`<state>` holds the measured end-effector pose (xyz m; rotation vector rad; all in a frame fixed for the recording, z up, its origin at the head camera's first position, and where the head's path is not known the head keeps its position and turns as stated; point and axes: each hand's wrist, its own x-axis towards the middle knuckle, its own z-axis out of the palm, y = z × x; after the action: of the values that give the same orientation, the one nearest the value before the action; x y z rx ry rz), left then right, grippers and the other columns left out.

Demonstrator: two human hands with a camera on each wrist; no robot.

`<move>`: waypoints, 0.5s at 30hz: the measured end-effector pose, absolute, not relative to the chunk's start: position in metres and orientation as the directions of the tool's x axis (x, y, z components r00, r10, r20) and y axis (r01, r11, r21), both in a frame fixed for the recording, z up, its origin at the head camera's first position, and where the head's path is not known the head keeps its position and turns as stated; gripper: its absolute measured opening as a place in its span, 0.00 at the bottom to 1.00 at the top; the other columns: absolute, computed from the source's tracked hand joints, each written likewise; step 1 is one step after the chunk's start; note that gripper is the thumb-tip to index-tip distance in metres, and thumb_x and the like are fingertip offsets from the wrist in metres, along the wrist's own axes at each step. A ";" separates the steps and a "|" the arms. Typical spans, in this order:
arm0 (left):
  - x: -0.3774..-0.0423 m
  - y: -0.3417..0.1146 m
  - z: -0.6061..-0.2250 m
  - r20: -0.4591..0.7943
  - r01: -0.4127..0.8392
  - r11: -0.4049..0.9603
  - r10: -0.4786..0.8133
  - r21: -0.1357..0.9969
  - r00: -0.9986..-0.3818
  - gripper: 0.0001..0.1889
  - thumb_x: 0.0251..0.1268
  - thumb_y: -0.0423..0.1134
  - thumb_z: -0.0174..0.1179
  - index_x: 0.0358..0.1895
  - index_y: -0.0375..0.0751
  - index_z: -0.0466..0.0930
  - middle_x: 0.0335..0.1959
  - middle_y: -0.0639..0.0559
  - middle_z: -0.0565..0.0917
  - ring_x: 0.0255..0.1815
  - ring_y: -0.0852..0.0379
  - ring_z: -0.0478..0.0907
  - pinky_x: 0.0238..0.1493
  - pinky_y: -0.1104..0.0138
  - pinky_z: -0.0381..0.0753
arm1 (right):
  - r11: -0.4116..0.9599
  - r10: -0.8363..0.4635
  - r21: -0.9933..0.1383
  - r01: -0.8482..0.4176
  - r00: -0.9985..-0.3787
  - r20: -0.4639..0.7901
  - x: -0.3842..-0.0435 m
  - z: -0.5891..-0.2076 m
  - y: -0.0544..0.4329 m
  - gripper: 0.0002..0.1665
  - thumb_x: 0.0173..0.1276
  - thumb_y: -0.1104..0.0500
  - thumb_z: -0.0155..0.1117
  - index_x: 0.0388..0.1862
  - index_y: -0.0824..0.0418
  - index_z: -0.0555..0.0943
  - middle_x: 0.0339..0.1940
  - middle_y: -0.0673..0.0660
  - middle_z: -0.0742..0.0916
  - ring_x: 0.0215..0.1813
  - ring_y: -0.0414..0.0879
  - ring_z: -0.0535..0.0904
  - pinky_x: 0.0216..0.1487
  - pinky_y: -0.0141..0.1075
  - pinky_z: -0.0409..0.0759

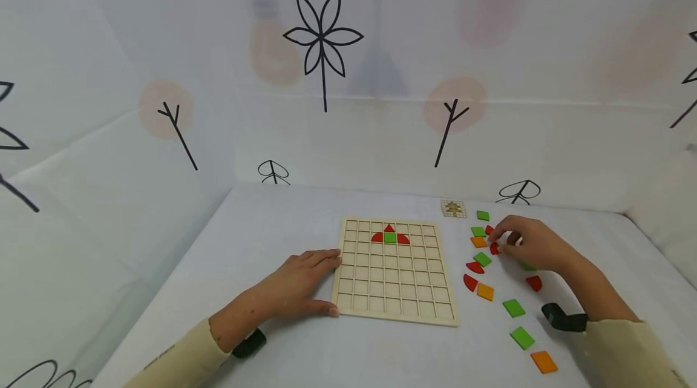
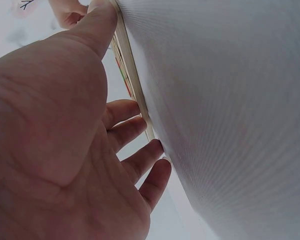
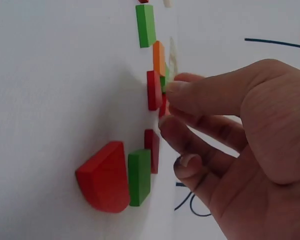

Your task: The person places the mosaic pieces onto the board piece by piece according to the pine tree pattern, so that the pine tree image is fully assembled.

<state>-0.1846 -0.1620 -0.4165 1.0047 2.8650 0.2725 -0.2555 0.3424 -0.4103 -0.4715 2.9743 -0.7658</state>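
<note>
**Left hand on a wooden board, right hand among bright pieces**

From the head view, a pale, flat board ruled into square cells lies on a white cloth. Near its far edge sit a red triangle, a green square and, on either side of the square, two red quarter-rounds. The left hand lies along the board's left side, fingers extended and thumb spread wide, fingertips touching the edge. To the right of the board, smooth green tiles, orange tiles and loose red pieces lie scattered, with a small patterned card beyond. The right hand bends down over two red pieces, thumb and forefinger a narrow gap apart.

In the left wrist view, the board shows edge-on as a thin, light strip of wood, with thumb and fingertips set against it and the palm uncurled.

In the right wrist view, the pieces look thick and crisp-edged, the nearest red one straight-sided with a rounded end beside a green tile. Thumb and fingertips close in beside a red piece; whether they pinch it cannot be told.
</note>
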 end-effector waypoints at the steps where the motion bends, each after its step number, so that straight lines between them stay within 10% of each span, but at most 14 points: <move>1: -0.185 -0.162 -0.417 -0.028 0.610 0.767 0.626 0.199 -0.779 0.51 0.64 0.72 0.66 0.83 0.49 0.63 0.85 0.55 0.61 0.83 0.50 0.60 0.74 0.44 0.69 | 0.830 -0.314 -0.472 -0.295 -0.949 0.042 -0.256 -0.411 0.344 0.12 0.67 0.69 0.71 0.45 0.55 0.89 0.50 0.58 0.87 0.43 0.49 0.80 0.35 0.34 0.83; 15: -0.185 -0.162 -0.419 -0.020 0.611 0.766 0.626 0.199 -0.779 0.51 0.64 0.73 0.66 0.83 0.50 0.62 0.85 0.55 0.60 0.83 0.51 0.60 0.73 0.45 0.70 | 0.833 -0.347 -0.451 -0.321 -0.938 0.027 -0.257 -0.416 0.344 0.12 0.65 0.69 0.74 0.46 0.58 0.88 0.43 0.51 0.86 0.41 0.47 0.77 0.35 0.32 0.81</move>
<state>-0.1854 -0.1624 -0.4194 1.0077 2.8719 0.2790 -0.2567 0.3438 -0.4159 -0.5381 2.9539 -0.7115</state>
